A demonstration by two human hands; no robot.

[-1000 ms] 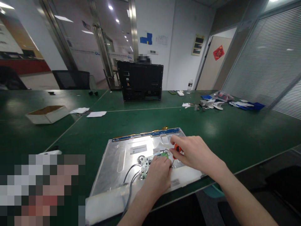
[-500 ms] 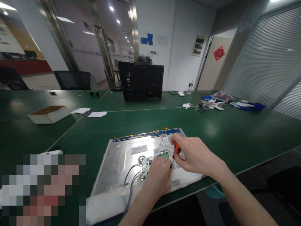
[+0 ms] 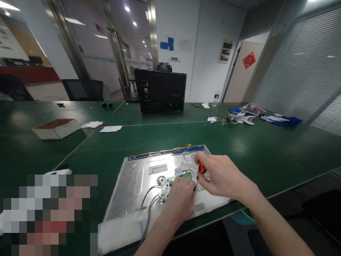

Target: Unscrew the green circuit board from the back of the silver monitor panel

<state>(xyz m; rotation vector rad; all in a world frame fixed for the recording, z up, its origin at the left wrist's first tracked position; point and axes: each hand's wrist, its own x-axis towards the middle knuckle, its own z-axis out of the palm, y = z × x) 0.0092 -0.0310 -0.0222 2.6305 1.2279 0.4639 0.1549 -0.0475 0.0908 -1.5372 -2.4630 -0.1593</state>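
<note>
A silver display panel [image 3: 138, 177] lies back side up on the green table, a blue circuit strip [image 3: 170, 152] along its far edge. On it sits a green-and-white circuit board [image 3: 165, 185] with dark cables [image 3: 148, 217] running towards me. My left hand [image 3: 181, 197] is closed over the board's right part, fingers bent and pressed together; the fingertips are partly hidden. In my right hand [image 3: 220, 174] is an orange-and-black screwdriver [image 3: 201, 168], gripped by the handle. Its thin shaft points down beside my left fingers, and the tip is hidden.
Across the green table [image 3: 234, 149] stands a black monitor-like casing [image 3: 162, 92]. An open box [image 3: 57, 128] and white papers [image 3: 110, 128] are at the left. A bottle [image 3: 215, 98] and loose parts and bags [image 3: 245, 117] are at the far right. A pixelated area covers the lower left.
Both hands keep nearly the same place on the panel. The screwdriver looks slightly turned in my right hand. The whole view has shifted very slightly.
</note>
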